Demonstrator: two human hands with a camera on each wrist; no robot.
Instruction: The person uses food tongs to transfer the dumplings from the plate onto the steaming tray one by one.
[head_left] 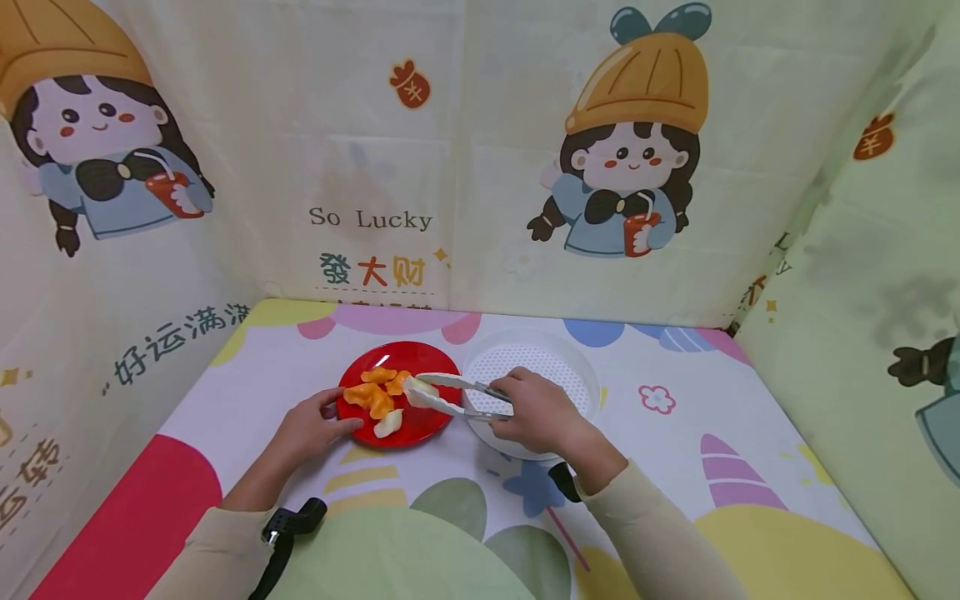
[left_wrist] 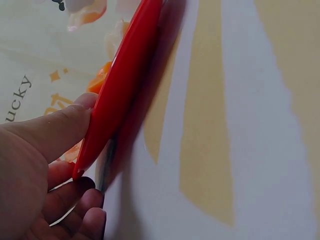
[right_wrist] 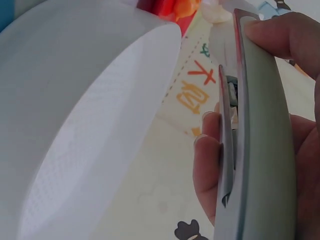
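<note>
On a red plate (head_left: pixel 417 429) lie several orange dumpling-like pieces (head_left: pixel 370 398) and a whitish one (head_left: pixel 388 423). My left hand (head_left: pixel 306 429) grips the plate's left rim, thumb on top and fingers below; the left wrist view shows the red plate (left_wrist: pixel 120 90) between that thumb and the fingers. My right hand (head_left: pixel 542 417) holds metal tongs (head_left: pixel 480 398) with pale tips, and a whitish piece (head_left: pixel 422 388) is between the tips, over the plate's right side. In the right wrist view, thumb and fingers are on either side of the tongs (right_wrist: pixel 265 130).
Just right of the plate stands a round white tray (head_left: pixel 592 392) with a perforated base, partly under my right hand and the tongs. A patterned cloth (head_left: pixel 645 467) covers the table. Printed curtains (head_left: pixel 487 167) hang behind it and on both sides.
</note>
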